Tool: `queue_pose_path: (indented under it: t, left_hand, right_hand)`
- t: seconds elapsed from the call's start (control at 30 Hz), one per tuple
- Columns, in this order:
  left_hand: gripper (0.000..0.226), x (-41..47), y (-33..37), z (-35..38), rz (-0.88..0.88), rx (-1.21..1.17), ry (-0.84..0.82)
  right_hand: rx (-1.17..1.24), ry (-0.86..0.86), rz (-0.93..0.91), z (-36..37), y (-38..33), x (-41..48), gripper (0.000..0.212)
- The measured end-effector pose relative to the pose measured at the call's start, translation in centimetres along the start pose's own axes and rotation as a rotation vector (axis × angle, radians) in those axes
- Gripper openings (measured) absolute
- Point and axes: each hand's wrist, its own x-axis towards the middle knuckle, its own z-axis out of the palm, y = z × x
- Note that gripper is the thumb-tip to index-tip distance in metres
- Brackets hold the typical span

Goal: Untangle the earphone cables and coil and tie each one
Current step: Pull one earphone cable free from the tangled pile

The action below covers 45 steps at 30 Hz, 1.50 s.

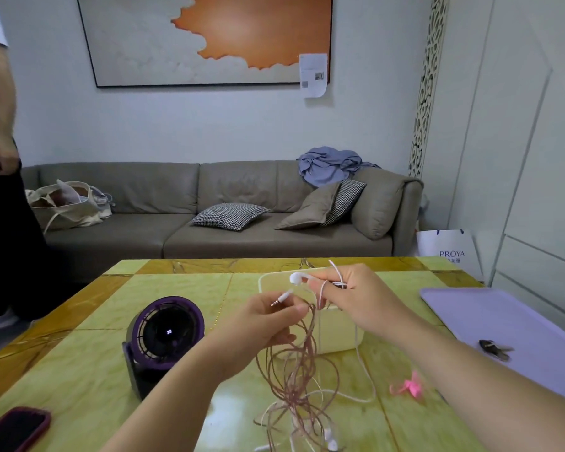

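At the far left of the tabletop [88,380] a dark phone [13,429] lies near the front edge, and just right of it a small purple fan [163,337] stands upright, close beside the left forearm. A sweep of that arm while pulling cable could likely knock the fan or drag a loop across its grille. The left hand [261,324] pinches a cable just behind the jack plug [280,299], which points left from its fingertips. Below both hands the tangled earphone cables [297,370], pinkish-brown and white strands mixed, hang in loose loops down to the tabletop, where more cable and at least one earbud lie near the bottom edge. The main risk, as I judge it, is that pulling the plug end outward while the loops still cross would tighten them into a knot instead of freeing a strand; which strand belongs to which set cannot be told from here. The right hand [356,298] grips a white earbud [297,278] between thumb and fingers, with cable looped over a finger; that loop could snag if the hands spread. A pale box [340,334] sits behind the hanging cables and may catch a swinging loop. Farther right lie a pink tie [410,388], then a lilac tray [519,327] holding keys [494,349], the tie easy to brush off.
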Motion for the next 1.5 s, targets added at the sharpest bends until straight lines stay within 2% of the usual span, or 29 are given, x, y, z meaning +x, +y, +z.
queue_pose_path:
  t: [0.1, 0.17, 0.23, 0.27, 0.37, 0.47, 0.57, 0.63, 0.7, 0.77, 0.87, 0.9, 0.97, 1.03, 1.07, 1.13, 1.23, 1.5]
  left_hand:
    - [0.007, 0.6, -0.7, -0.3, -0.092, 0.145, 0.082]
    - [0.007, 1.0, -1.4, -1.4, -0.112, 0.222, 0.26]
    - [0.015, 1.2, -2.0, -3.1, -0.094, 0.45, 0.447]
    - [0.02, 1.2, -2.5, -3.9, -0.098, 0.572, 0.487]
    - [0.043, 1.0, -3.6, -5.3, -0.211, 0.764, 0.367]
    - [0.049, 0.8, -4.1, -4.7, -0.339, 0.933, 0.24]
    - [0.053, 0.6, -3.7, -3.3, -0.238, 1.039, 0.196]
    - [0.068, 0.5, -3.2, -1.8, -0.1, 0.945, 0.074]
    - [0.075, 0.7, -3.0, -0.2, -0.052, 0.798, -0.044]
    - [0.063, 1.2, -3.7, 0.4, -0.068, 0.65, -0.066]
    - [0.023, 1.7, -6.1, -0.7, -0.149, 0.6, 0.097]
    - [0.022, 1.7, -6.6, -1.4, -0.182, 0.609, 0.178]
    - [0.03, 1.6, -7.1, -2.9, -0.202, 0.556, 0.341]
    - [0.034, 1.8, -6.4, -4.1, -0.142, 0.352, 0.492]
    - [0.031, 1.9, -5.4, -4.5, -0.093, 0.238, 0.544]
    - [0.025, 2.0, -2.8, -4.5, 0.019, 0.089, 0.574]
    - [0.024, 1.8, 0.7, -3.2, 0.12, 0.055, 0.445]
    - [0.025, 0.5, 1.6, 0.1, -0.008, 0.331, -0.072]
  right_hand:
    - [-0.096, 0.136, -0.006, 0.5, -0.5, 0.3, 0.026]
    - [0.029, 0.253, 0.067, -0.3, -0.5, 0.9, 0.021]
    - [0.137, 0.355, 0.143, -1.7, -0.5, 1.5, 0.021]
    - [0.151, 0.368, 0.165, -2.3, -0.3, 1.7, 0.022]
    - [0.179, 0.29, 0.216, -2.6, -0.1, 1.7, 0.023]
    - [0.291, 0.189, 0.241, -2.0, -0.7, 1.6, 0.023]
    - [0.46, 0.15, 0.245, -1.7, -1.8, 1.6, 0.022]
    - [0.482, 0.114, 0.209, -1.5, -2.7, 1.7, 0.022]
    - [0.476, 0.085, 0.15, -1.5, -3.9, 1.9, 0.023]
    - [0.504, 0.105, 0.106, -1.8, -4.8, 2.3, 0.023]
    - [0.458, 0.18, 0.09, -2.8, -5.1, 2.4, 0.023]
    - [0.38, 0.202, 0.086, -3.2, -4.8, 2.2, 0.024]
    - [0.073, 0.221, 0.074, -3.9, -3.5, 1.7, 0.031]
    - [-0.28, 0.169, 0.094, -4.4, -1.8, 1.1, 0.034]
    - [-0.373, 0.117, 0.138, -4.5, -1.0, 1.0, 0.027]
    - [-0.356, -0.021, 0.271, -4.2, 0.4, 0.5, 0.022]
    - [-0.276, -0.158, 0.397, -3.3, 1.4, 0.1, 0.034]
    - [-0.045, -0.117, 0.339, -4.9, -1.0, 0.3, 0.037]
